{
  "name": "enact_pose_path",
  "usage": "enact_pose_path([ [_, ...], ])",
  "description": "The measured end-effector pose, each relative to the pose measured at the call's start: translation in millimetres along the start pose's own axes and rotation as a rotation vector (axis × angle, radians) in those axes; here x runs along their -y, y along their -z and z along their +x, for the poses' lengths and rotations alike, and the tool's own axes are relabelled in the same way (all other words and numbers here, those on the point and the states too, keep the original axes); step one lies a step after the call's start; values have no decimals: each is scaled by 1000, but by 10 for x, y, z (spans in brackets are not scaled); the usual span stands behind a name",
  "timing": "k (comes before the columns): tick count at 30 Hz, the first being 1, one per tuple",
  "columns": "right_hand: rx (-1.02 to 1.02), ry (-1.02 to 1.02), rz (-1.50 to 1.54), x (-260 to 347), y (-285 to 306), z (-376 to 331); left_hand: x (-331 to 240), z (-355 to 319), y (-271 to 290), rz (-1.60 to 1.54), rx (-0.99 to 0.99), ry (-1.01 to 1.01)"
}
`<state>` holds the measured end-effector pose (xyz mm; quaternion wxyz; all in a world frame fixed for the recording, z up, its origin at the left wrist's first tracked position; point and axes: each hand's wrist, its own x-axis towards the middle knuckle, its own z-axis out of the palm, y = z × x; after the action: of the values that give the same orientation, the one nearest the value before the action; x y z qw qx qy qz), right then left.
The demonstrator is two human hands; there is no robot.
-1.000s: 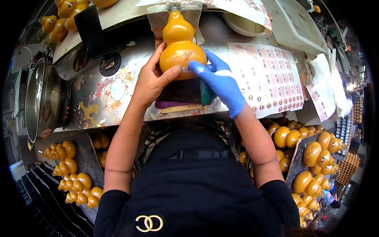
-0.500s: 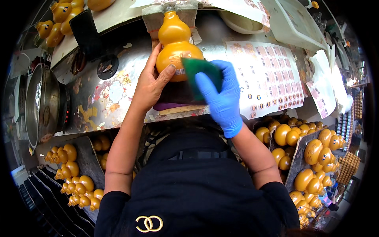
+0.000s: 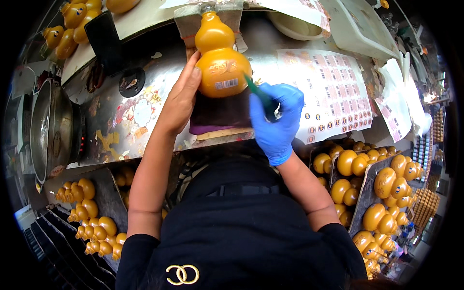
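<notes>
An amber gourd-shaped bottle (image 3: 224, 63) lies on the bench with its neck away from me, resting toward a grey cloth (image 3: 188, 24). My bare left hand (image 3: 182, 96) holds it along its left side, fingers partly hidden beneath. Near its base, a small pale barcode label (image 3: 226, 84) shows on the bottle. In a blue glove, my right hand (image 3: 280, 118) grips a thin green flat scraper (image 3: 260, 94), seen nearly edge-on. The scraper's tip is at the bottle's right side; I cannot tell whether it touches.
A sheet of stickers (image 3: 333, 92) lies to the right, with a pale bowl (image 3: 295, 26) and plastic bin (image 3: 360, 29) beyond. A metal pan (image 3: 46, 128) stands at left beside a dark phone-like slab (image 3: 103, 38). Racks of gourd bottles (image 3: 386, 186) flank me below the bench.
My right hand has drawn slightly right, turning the green scraper from broadside to edge-on and off the bottle's front. My left thumb has shifted to the bottle's side, uncovering the label.
</notes>
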<state>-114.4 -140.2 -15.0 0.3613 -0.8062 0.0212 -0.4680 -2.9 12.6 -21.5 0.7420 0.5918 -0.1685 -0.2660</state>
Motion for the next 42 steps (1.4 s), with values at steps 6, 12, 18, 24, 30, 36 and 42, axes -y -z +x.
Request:
enact_pose_path([
  [6, 296, 398, -46, 43, -188, -80, 19, 3, 11, -85, 28, 0],
  [12, 425, 300, 91, 111, -219, -17, -52, 7, 23, -6, 12, 27],
  [18, 411, -568, 427, -185, 218, 410, -188, 47, -119, 88, -112, -36],
  [24, 830, -760, 161, -267, -33, 834, -93, 120, -174, 86, -169, -8],
  [30, 939, -957, 534, -456, -121, 810, -70, 133, -119, 19, -132, 17],
  [36, 988, -776, 263, -466, -161, 846, -189, 185, -189, 100, -147, -1],
  [42, 1045, -796, 267, -531, -180, 878, -182, 258, -200, 100, -176, 17],
])
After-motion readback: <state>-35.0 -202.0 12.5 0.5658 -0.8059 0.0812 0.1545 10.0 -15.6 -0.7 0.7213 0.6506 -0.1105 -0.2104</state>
